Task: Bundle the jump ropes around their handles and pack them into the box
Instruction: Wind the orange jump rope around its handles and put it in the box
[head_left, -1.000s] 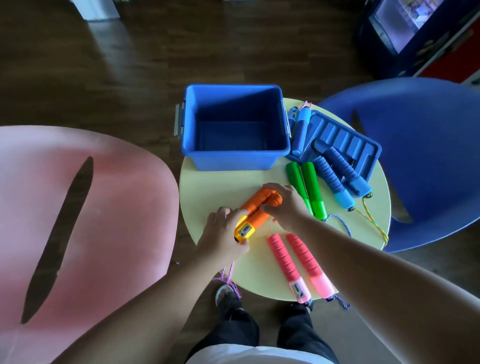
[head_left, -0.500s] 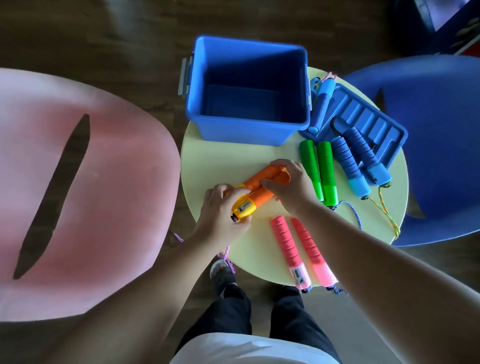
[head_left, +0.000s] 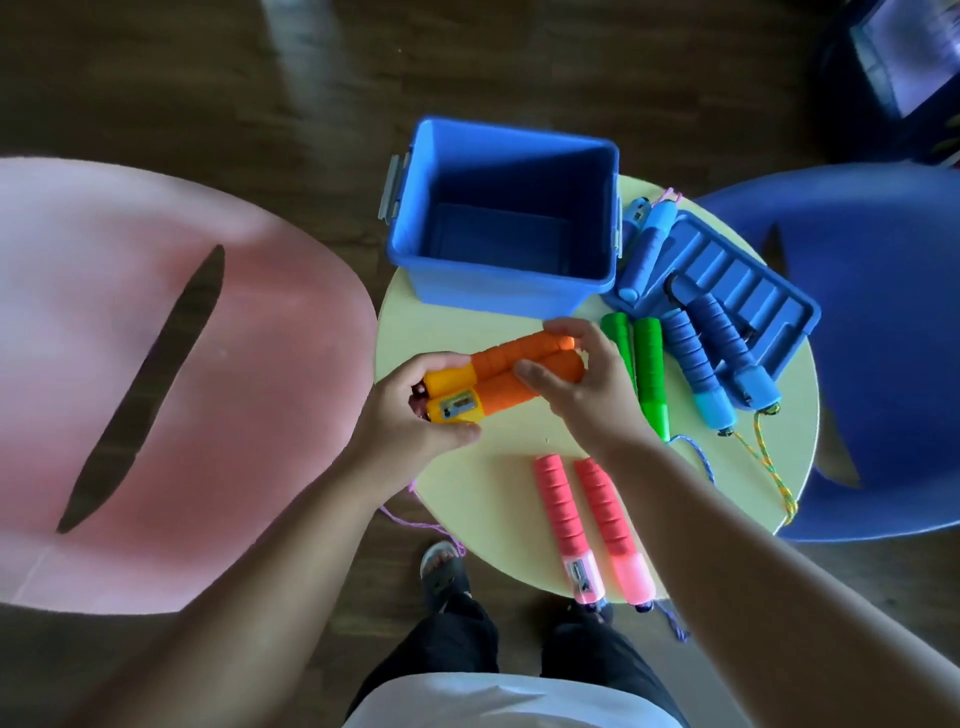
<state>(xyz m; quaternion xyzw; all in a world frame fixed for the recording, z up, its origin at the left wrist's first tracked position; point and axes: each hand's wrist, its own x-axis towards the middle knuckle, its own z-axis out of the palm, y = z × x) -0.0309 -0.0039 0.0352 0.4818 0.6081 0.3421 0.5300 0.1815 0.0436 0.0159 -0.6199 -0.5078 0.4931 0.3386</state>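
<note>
Head view: orange handles (head_left: 511, 371) side by side at table (head_left: 498, 483) centre. Left hand (head_left: 410, 415) fingers clamped on their yellow ends; right hand (head_left: 582, 384) fingers closed over the far tips. Blue box (head_left: 519, 291) at 12 o'clock, open. Green handles (head_left: 647, 374) at 3 o'clock; pink handles (head_left: 592, 525) at 6 o'clock.

head view: I see one camera only | looks steeply down, close over round table (head_left: 483, 499) | box (head_left: 506, 288) at 12 o'clock | no second view shares
</note>
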